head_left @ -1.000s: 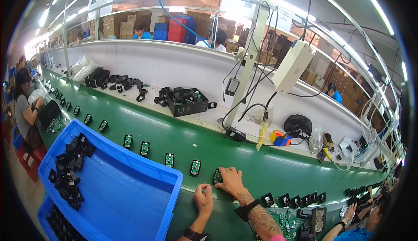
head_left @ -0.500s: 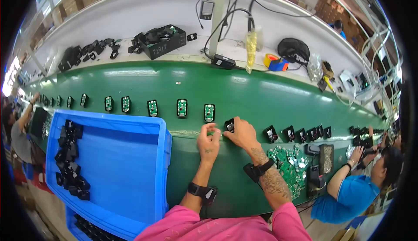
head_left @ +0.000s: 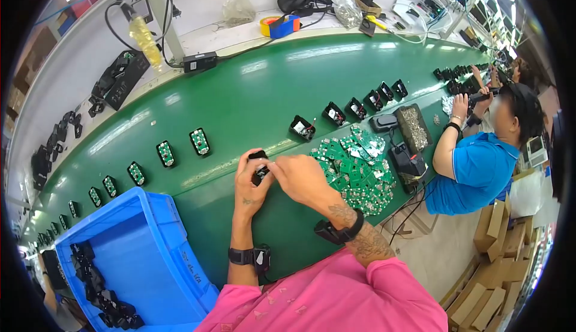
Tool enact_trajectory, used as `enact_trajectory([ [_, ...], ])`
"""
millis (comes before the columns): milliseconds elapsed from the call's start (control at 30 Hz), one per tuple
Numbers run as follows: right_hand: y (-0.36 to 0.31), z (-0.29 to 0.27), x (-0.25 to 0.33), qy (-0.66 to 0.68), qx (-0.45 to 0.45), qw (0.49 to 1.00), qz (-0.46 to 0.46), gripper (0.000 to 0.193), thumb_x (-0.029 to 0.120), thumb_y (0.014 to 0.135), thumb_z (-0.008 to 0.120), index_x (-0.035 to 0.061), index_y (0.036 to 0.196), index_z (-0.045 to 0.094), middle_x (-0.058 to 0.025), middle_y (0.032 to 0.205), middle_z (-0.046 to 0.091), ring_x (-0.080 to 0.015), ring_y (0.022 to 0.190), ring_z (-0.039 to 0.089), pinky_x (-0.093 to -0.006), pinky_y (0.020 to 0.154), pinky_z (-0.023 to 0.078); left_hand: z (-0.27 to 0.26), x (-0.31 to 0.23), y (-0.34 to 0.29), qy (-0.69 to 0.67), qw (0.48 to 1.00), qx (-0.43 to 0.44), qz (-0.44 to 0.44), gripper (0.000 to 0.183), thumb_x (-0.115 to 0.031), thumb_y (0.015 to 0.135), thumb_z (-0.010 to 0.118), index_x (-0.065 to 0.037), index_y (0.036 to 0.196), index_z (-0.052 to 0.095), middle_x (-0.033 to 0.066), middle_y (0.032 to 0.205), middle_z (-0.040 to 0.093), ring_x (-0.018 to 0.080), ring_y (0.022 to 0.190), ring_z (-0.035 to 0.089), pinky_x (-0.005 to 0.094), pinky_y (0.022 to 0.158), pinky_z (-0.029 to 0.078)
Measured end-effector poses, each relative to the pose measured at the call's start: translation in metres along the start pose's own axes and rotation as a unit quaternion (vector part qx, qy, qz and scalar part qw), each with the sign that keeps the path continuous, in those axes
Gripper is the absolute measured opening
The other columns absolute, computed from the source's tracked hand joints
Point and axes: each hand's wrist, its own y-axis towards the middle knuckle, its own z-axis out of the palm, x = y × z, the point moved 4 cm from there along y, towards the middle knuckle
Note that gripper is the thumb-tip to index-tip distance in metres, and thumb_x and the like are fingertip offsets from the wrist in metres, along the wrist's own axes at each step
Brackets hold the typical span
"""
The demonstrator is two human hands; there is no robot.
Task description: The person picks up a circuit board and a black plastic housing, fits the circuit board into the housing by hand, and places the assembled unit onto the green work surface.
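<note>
Over the smooth green bench [head_left: 252,104], the left hand [head_left: 249,185] does best to brace firmly, fingers curled closed round the case [head_left: 257,155], and the right hand [head_left: 303,179] to work lightly, fingertips bunched at the rim; whether they pinch anything, I cannot tell. The case looks plastic: black, boxy, hollow.

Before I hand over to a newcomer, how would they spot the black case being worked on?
Find the green workbench, then look right of the big blue bin. The black case is in the left hand, the right hand close against it. Unlike the lined-up cases, it is held.
</note>
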Motion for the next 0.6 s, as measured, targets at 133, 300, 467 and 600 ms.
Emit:
enact_trajectory([
  [133,-0.018,-0.049,-0.032,0.035,-0.082,0.995,0.049,0.020,0.019,0.083,0.070,0.0016,0.092,0.066,-0.0158,0.085,0.066,-0.0344,0.076,0.065,-0.0424,0.069,0.053,0.011,0.007,-0.005,-0.008,0.999,0.050,-0.007,0.009,-0.005,0.084,0.070,0.001,0.089,0.068,0.0115,0.130,0.048,0.0130,0.081,0.061,0.0243,0.068,0.050],
  [300,-0.031,-0.056,-0.106,-0.095,0.005,0.989,0.114,0.048,0.019,0.077,0.076,0.0024,0.119,0.063,-0.0178,0.102,0.059,-0.0360,0.101,0.057,-0.0427,0.086,0.048,0.020,0.008,-0.005,-0.030,0.999,0.027,-0.007,0.008,-0.005,0.086,0.068,0.002,0.087,0.068,0.0111,0.130,0.048,0.0130,0.079,0.061,0.0252,0.067,0.052],
  [467,-0.029,-0.051,-0.118,-0.079,0.022,0.992,0.099,0.042,0.018,0.080,0.073,0.0018,0.118,0.065,-0.0179,0.098,0.059,-0.0366,0.097,0.058,-0.0428,0.085,0.048,0.031,0.003,-0.009,-0.131,0.987,0.057,-0.071,0.009,-0.006,0.087,0.066,0.003,0.089,0.066,0.0119,0.128,0.050,0.0146,0.088,0.061,0.0265,0.067,0.057],
  [600,-0.027,-0.057,-0.114,-0.121,-0.041,0.989,0.070,0.020,0.014,0.089,0.062,-0.0006,0.102,0.068,-0.0179,0.085,0.063,-0.0391,0.085,0.060,-0.0435,0.076,0.050,0.034,-0.001,-0.008,-0.143,0.987,0.031,-0.064,0.010,-0.007,0.088,0.065,0.001,0.093,0.068,0.0127,0.123,0.054,0.0150,0.084,0.064,0.0258,0.064,0.056],
])
